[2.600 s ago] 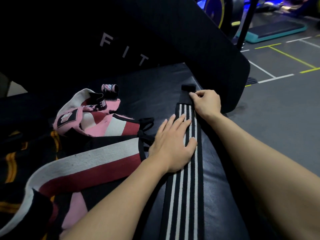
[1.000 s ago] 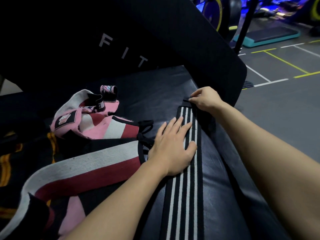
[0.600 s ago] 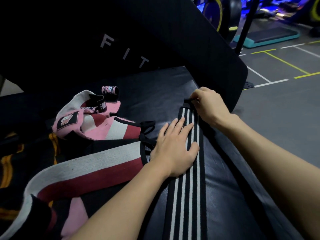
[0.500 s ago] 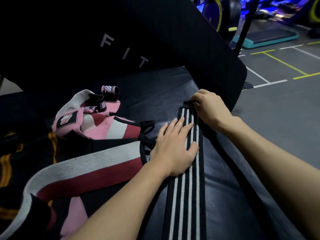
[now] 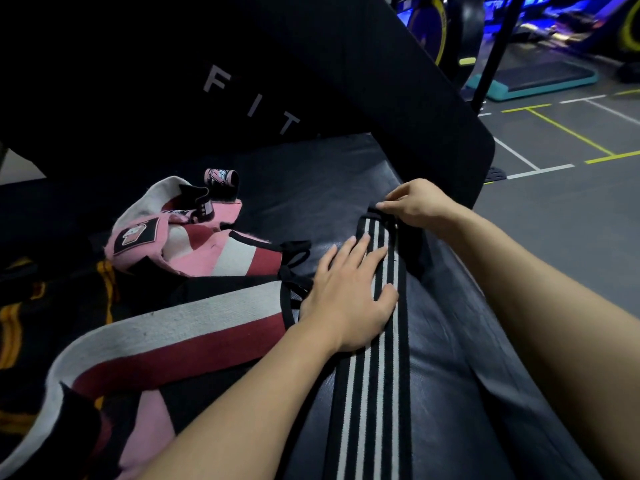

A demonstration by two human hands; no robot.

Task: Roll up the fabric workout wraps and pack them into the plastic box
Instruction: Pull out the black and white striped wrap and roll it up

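Two hands at work on one black-and-white striped wrap (image 5: pixel 375 372), laid flat and lengthwise along a dark padded bench (image 5: pixel 450 393). Left hand (image 5: pixel 349 292) spread flat with straight fingers, pressing down on the middle of the strip. Right hand (image 5: pixel 415 204) at the far end, fingertips curled and pinching the turned-over black edge. Several more wraps heaped to the left on the same bench: a white-and-maroon wrap (image 5: pixel 166 341) touching the left wrist, a pink wrap (image 5: pixel 180 247) bunched beyond it, and a small rolled pink wrap (image 5: pixel 221 178) standing near the upright black pad (image 5: pixel 311 64). No plastic box anywhere in view.
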